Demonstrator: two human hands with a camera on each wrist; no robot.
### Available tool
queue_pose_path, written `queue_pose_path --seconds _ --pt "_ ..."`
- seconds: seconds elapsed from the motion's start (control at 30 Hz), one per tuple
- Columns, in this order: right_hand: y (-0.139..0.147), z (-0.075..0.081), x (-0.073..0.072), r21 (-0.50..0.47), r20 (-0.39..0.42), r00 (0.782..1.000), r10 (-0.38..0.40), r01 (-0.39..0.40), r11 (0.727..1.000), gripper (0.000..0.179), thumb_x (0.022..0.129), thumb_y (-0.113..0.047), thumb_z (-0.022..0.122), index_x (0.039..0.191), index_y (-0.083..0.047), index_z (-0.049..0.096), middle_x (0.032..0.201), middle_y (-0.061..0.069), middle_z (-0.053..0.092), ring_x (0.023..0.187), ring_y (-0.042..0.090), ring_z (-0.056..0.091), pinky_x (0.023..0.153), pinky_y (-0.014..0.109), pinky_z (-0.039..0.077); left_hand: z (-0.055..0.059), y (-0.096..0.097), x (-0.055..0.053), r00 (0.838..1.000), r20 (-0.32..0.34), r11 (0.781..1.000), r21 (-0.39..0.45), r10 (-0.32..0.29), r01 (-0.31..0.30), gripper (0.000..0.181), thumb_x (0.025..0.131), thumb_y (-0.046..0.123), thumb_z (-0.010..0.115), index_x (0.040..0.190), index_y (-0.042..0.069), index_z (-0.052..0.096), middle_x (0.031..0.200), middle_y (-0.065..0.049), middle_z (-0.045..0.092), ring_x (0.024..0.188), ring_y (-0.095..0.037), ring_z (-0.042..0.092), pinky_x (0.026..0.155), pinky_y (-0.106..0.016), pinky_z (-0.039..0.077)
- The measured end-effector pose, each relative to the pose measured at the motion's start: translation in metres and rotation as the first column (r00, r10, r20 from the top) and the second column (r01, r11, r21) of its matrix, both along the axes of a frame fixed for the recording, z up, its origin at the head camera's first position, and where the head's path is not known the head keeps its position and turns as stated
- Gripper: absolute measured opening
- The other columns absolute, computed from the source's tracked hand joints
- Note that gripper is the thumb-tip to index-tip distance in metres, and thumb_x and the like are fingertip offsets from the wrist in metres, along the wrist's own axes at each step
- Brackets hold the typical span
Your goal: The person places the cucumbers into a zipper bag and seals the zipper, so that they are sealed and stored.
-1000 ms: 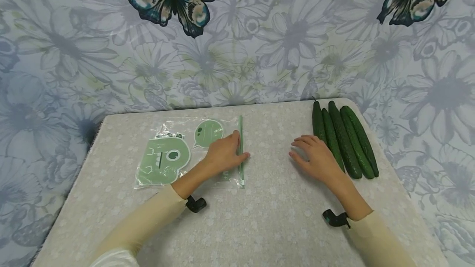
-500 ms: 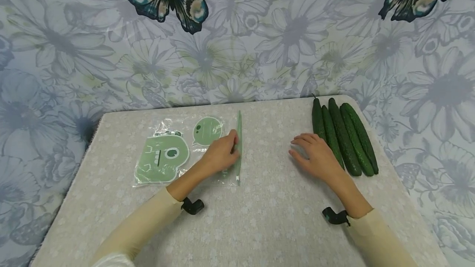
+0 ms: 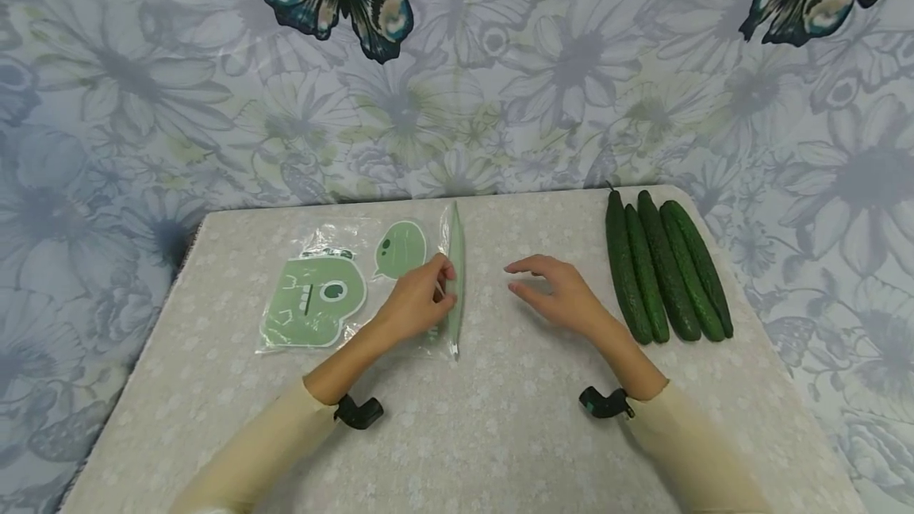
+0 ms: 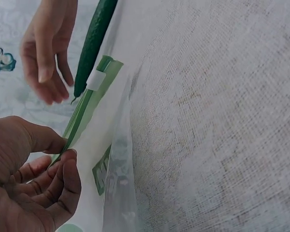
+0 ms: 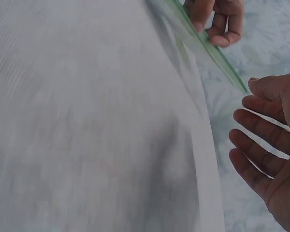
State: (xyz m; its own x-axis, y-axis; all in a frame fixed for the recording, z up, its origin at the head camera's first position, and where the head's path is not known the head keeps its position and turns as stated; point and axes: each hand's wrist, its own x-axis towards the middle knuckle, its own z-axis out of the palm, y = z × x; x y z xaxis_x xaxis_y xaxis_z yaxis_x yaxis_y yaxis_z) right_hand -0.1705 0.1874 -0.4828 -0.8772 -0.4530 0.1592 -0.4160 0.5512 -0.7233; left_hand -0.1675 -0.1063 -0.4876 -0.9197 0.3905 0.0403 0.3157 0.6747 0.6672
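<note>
A clear plastic zip bag (image 3: 321, 316) with green cartoon prints lies flat on the left of the table, its green zip edge (image 3: 457, 248) lifted slightly on the right. My left hand (image 3: 414, 296) pinches that edge between thumb and forefinger. In the left wrist view a white slider (image 4: 95, 80) sits near one end of the zip strip. My right hand (image 3: 560, 292) hovers over the table between bag and cucumbers, fingers relaxed and apart, holding nothing. Several dark green cucumbers (image 3: 667, 276) lie side by side at the right.
A pale patterned cloth covers the table (image 3: 493, 435). Its back edge meets a wall hanging (image 3: 457, 117) with flowers and butterflies. Black wrist cameras hang at both wrists.
My left hand has gone from resting over the zip edge to pinching it and raising it a little. My right hand has moved left, away from the cucumbers and towards the bag.
</note>
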Motion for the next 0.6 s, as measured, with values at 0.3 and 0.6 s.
queue_pose_path --seconds 0.3,0.6 --pt "-0.055 -0.009 -0.019 -0.127 0.134 0.982 0.130 -0.113 0.985 0.033 0.108 -0.026 0.067 0.138 -0.012 0.069 0.125 0.010 0.077 0.110 0.021 0.075 0.100 0.042 0.061 0.002 -0.004 0.010 0.999 0.046 0.998 0.059 -0.008 0.005 0.031 0.092 0.008 0.077 0.117 0.010 0.058 0.102 -0.004 0.072 0.081 -0.009 0.070 0.074 -0.030 0.058" --pt "-0.080 -0.019 -0.027 -0.149 0.154 0.983 0.097 -0.074 0.986 0.025 0.105 -0.020 0.070 0.129 -0.012 0.073 0.119 0.008 0.079 0.106 0.020 0.077 0.094 0.033 0.062 0.004 -0.006 0.015 1.000 0.005 1.000 0.021 -0.007 0.007 0.028 0.093 0.011 0.076 0.115 0.014 0.061 0.105 -0.002 0.072 0.083 -0.008 0.070 0.078 -0.031 0.059"
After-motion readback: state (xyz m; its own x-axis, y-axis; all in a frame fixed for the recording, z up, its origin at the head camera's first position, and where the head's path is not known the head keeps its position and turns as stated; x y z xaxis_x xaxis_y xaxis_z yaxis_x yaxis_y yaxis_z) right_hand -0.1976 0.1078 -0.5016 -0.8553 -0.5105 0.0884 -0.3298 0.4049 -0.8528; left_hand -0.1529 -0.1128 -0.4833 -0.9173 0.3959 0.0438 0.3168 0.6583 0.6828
